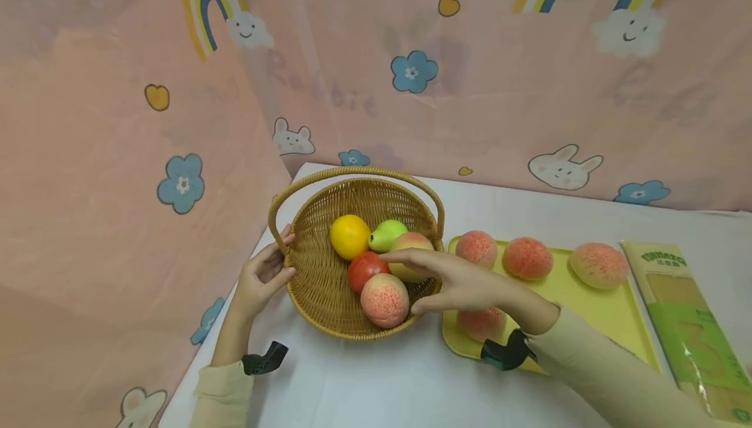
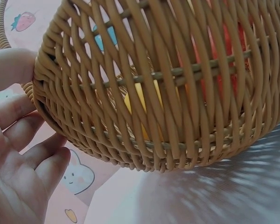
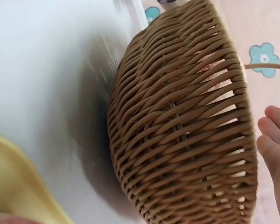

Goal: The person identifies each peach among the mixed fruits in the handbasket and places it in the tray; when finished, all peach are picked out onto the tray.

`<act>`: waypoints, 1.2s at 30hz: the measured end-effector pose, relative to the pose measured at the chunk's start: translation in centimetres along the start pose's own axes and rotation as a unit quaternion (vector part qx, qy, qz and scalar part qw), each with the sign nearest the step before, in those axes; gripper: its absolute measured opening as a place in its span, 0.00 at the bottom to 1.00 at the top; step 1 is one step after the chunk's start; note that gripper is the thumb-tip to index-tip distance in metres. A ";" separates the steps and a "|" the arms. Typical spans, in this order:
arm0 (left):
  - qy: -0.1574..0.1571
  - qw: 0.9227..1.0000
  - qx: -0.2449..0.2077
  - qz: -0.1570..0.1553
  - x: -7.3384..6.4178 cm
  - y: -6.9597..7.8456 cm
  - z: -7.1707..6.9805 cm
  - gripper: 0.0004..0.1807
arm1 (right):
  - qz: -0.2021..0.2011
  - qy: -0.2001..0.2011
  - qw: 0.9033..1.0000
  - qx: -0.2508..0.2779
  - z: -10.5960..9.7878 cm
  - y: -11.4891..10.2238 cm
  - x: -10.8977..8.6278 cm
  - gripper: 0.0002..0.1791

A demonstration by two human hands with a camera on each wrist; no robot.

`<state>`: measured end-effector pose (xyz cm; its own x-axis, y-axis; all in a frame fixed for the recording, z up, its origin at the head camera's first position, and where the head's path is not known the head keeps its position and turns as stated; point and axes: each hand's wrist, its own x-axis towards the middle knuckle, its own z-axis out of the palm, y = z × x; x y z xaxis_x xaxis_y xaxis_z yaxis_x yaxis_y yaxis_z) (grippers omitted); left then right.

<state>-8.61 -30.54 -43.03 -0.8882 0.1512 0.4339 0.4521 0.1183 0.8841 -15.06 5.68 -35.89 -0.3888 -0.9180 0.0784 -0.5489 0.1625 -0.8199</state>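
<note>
A brown wicker basket (image 1: 320, 297) with an arched handle (image 1: 364, 171) stands on the white table. My left hand (image 1: 258, 278) grips its left rim near the foot of the handle; in the left wrist view, thumb and fingers (image 2: 46, 154) lie on either side of the edge. Inside are an orange-yellow fruit (image 1: 350, 237), a green pear (image 1: 388, 235), a red fruit (image 1: 367, 270), and two peaches, one in front (image 1: 384, 301) and one behind (image 1: 411, 243). My right hand (image 1: 464, 281) reaches over the right rim with extended fingers, partly covering the rear peach and holding nothing.
Right of the basket, a yellow tray (image 1: 593, 314) carries several peaches, one (image 1: 482, 323) partly behind the right forearm. A green-and-tan packet (image 1: 684, 323) lies along the tray's right side. A pink patterned curtain (image 1: 364, 56) hangs behind and left of the table.
</note>
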 end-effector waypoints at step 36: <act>0.006 1.000 0.008 -0.001 0.1 -0.1 0.0 0.27 | -0.034 -0.163 0.977 -0.134 0.7 0.3 4.4 0.38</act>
<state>-8.71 -30.54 -43.07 -0.8902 0.1391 0.4339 0.4511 0.1352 0.8822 -16.41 1.42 -36.18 -0.1118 -0.9894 -0.0925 -0.7559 0.1451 -0.6384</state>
